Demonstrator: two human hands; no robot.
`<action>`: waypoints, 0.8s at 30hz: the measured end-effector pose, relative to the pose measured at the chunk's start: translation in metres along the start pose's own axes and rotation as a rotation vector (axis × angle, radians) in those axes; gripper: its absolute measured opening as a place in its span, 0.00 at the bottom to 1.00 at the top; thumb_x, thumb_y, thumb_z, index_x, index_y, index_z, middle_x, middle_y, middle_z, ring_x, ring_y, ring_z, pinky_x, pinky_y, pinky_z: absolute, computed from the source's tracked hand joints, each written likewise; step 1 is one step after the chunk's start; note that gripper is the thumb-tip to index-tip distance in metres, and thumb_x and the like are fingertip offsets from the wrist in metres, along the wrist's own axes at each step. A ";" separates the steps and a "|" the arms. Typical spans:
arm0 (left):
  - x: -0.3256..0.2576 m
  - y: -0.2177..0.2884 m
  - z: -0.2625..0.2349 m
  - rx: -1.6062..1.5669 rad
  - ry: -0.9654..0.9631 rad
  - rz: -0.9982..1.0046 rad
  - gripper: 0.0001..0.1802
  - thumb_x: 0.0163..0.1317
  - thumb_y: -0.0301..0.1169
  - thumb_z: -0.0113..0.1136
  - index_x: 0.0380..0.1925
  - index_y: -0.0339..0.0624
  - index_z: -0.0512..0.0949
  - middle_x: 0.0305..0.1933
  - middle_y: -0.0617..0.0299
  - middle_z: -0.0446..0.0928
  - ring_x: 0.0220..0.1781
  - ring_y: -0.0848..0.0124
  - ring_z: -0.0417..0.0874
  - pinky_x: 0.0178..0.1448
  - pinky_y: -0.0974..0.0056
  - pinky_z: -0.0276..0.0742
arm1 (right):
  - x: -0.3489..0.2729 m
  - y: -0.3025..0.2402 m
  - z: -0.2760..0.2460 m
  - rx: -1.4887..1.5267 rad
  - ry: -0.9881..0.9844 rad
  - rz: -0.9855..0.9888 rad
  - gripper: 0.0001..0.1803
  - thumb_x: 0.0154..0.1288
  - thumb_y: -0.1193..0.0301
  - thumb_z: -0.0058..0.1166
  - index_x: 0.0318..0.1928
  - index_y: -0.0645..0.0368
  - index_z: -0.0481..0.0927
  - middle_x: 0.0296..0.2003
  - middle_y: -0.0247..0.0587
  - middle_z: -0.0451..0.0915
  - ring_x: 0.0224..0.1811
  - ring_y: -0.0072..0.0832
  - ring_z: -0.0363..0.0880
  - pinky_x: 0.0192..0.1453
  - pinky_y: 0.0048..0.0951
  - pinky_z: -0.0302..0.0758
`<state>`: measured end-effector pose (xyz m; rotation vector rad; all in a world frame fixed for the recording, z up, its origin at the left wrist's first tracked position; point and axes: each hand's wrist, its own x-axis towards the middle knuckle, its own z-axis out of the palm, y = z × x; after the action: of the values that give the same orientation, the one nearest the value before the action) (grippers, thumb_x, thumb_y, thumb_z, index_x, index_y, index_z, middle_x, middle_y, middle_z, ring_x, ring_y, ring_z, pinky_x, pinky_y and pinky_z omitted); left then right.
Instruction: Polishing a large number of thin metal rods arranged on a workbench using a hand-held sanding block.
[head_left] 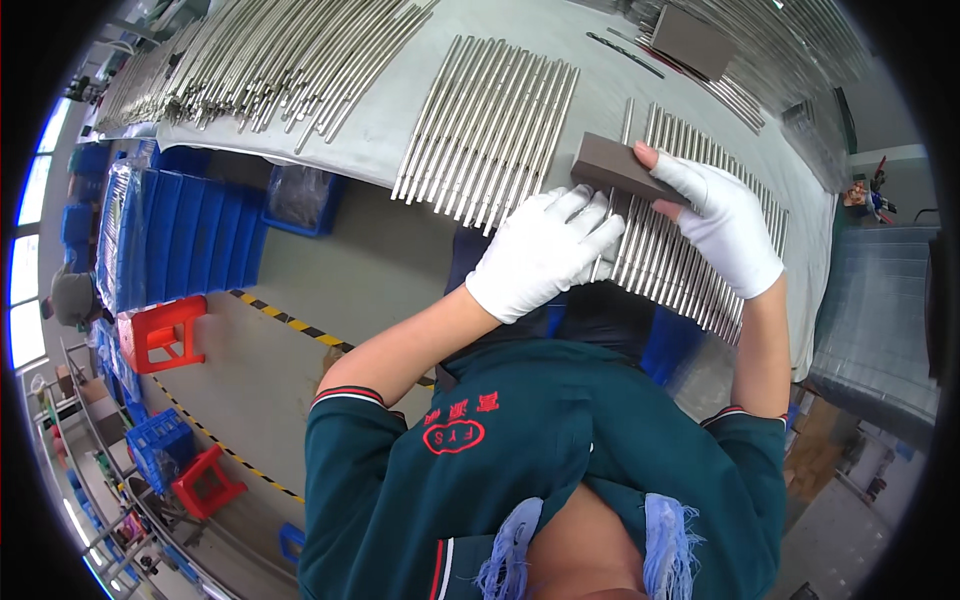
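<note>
My right hand [728, 222], in a white glove with bare fingertips showing, is closed on a grey-brown rectangular block [612, 167] that looks like a sanding block. Under the block lies a thin metal rod [628, 120], whose upper end sticks out beyond it. Curled around this rod's lower part is my white-gloved left hand [548, 250]; some of its fingers are hidden. A row of metal rods [675, 262] lies just right of the held rod, partly beneath my right hand. Left of my hands, another row of rods [487, 130] is spread side by side.
The pale-covered table [400, 110] bears a large heap of rods [270, 60] at the far left. A second block [692, 42] and a dark drill bit [625, 54] lie at the far right. Blue bins [185, 235] and a red stool [165, 335] stand left, on the floor.
</note>
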<state>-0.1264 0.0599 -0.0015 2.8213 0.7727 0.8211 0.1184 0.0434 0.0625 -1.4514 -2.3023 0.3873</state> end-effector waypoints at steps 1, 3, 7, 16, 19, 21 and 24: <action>0.000 0.000 0.000 -0.001 -0.018 -0.004 0.23 0.52 0.40 0.66 0.48 0.47 0.76 0.50 0.61 0.78 0.55 0.65 0.80 0.53 0.59 0.76 | -0.006 0.006 -0.001 0.083 0.002 0.099 0.36 0.57 0.79 0.65 0.66 0.38 0.77 0.55 0.40 0.84 0.54 0.39 0.84 0.60 0.32 0.79; -0.001 0.000 -0.001 -0.016 -0.015 -0.017 0.25 0.51 0.42 0.67 0.49 0.47 0.76 0.50 0.62 0.77 0.56 0.65 0.80 0.52 0.60 0.76 | -0.024 0.016 -0.015 0.285 0.011 0.237 0.36 0.57 0.83 0.64 0.67 0.41 0.77 0.58 0.38 0.83 0.60 0.34 0.82 0.64 0.31 0.77; 0.000 0.001 -0.002 -0.011 -0.012 -0.008 0.28 0.49 0.43 0.69 0.50 0.47 0.75 0.50 0.63 0.76 0.56 0.64 0.79 0.51 0.60 0.76 | -0.044 0.017 -0.045 0.380 -0.004 0.325 0.36 0.57 0.87 0.62 0.68 0.52 0.75 0.65 0.32 0.79 0.68 0.25 0.75 0.70 0.30 0.73; 0.004 0.003 -0.001 0.065 -0.024 0.010 0.25 0.48 0.39 0.69 0.47 0.45 0.75 0.50 0.59 0.79 0.55 0.64 0.79 0.52 0.60 0.76 | -0.001 -0.014 -0.007 0.128 -0.012 0.099 0.36 0.56 0.79 0.67 0.67 0.43 0.77 0.57 0.41 0.83 0.55 0.38 0.84 0.61 0.32 0.80; 0.003 0.004 -0.001 0.039 -0.027 0.003 0.23 0.48 0.38 0.68 0.45 0.45 0.75 0.50 0.59 0.79 0.55 0.64 0.80 0.52 0.60 0.77 | -0.004 -0.015 -0.019 0.238 -0.032 0.340 0.35 0.56 0.78 0.67 0.66 0.42 0.77 0.55 0.42 0.84 0.51 0.40 0.85 0.58 0.32 0.81; 0.004 0.004 -0.001 0.041 -0.005 0.003 0.23 0.48 0.37 0.68 0.45 0.45 0.75 0.48 0.59 0.78 0.54 0.64 0.80 0.51 0.60 0.77 | 0.001 -0.017 -0.016 0.104 0.017 0.130 0.36 0.56 0.78 0.66 0.66 0.41 0.77 0.55 0.42 0.84 0.52 0.40 0.85 0.58 0.32 0.81; 0.005 0.002 0.000 0.034 0.015 0.015 0.23 0.49 0.36 0.69 0.46 0.45 0.76 0.47 0.60 0.77 0.54 0.64 0.79 0.50 0.60 0.77 | 0.009 -0.019 -0.002 0.001 -0.027 -0.001 0.36 0.57 0.79 0.65 0.68 0.41 0.76 0.57 0.41 0.83 0.56 0.39 0.83 0.61 0.32 0.80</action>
<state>-0.1216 0.0605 0.0014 2.8577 0.7761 0.8394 0.1009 0.0437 0.0739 -1.4534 -2.3239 0.4104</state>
